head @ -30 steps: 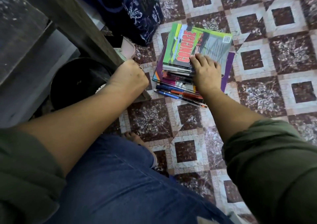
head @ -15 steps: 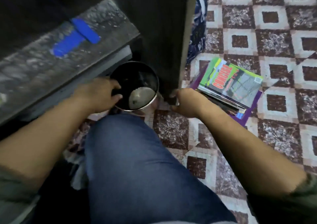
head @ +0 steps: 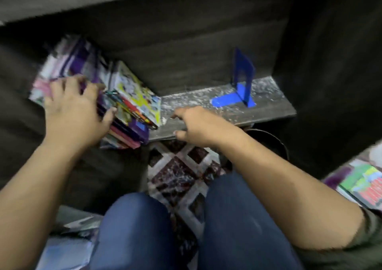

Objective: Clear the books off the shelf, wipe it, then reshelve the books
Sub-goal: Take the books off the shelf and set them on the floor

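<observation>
Dark wooden bookcase fills the upper view, its recess in shadow. Brown-and-white patterned tile floor shows between the person's blue-jeaned knees.

Dark shelf board is speckled with white dust on its bare right part.

Row of colourful thin books stands on the left part of the board, leaning right, with the outermost yellow cover tilted furthest. The books hide the board beneath them.

Second stack of colourful books lies flat on the floor at the right edge, partly cut off.

Round black container sits under the board at right, mostly hidden by the right forearm.

Left hand: grip wide, fingers splayed over the book tops, thumb against the spines. The view is blurred and no firm clasp is visible.

Right hand: grip loose and holding nothing, index tip on the dusty top, thumb against the board's front face, just beside the leaning books.

Blue metal L-shaped bookend stands upright on the right of the board, well apart from the books.
</observation>
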{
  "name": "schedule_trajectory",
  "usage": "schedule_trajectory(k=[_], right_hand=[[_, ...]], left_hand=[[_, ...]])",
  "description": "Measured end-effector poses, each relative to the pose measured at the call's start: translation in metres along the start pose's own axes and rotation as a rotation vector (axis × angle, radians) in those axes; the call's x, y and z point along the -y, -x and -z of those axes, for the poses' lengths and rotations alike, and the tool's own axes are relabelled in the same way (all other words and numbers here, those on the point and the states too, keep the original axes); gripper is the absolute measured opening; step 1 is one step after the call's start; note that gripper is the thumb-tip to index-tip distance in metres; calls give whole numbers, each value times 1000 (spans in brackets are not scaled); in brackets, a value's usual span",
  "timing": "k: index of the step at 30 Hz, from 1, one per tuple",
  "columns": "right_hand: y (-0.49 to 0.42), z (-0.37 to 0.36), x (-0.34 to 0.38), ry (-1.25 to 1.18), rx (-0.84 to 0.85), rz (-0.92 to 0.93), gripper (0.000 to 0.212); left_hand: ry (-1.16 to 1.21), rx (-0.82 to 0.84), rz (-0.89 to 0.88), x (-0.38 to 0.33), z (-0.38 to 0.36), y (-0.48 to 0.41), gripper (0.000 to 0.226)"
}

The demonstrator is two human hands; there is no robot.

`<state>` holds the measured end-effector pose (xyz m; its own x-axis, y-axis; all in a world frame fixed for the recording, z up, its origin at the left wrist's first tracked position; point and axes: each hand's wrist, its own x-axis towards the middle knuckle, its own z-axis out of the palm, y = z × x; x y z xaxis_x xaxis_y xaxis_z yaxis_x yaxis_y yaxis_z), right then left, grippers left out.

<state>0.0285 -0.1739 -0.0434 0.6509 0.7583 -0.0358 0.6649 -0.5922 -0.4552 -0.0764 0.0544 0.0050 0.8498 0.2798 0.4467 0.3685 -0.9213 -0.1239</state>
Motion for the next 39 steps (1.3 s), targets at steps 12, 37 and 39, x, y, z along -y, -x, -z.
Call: schedule_trajectory(k=[12,37,39], right_hand=[[-106,-23,99,203,-92,193,75],[-160,-83,72,-143,-471,4,65],[-160,-92,67,-272,-519,-102,83]], left_hand=[[111,16,-28,63,-6,-16,94],[126,-23,35,52,-16,-18,93],[121,-34,37,50,-17,-19,93]])
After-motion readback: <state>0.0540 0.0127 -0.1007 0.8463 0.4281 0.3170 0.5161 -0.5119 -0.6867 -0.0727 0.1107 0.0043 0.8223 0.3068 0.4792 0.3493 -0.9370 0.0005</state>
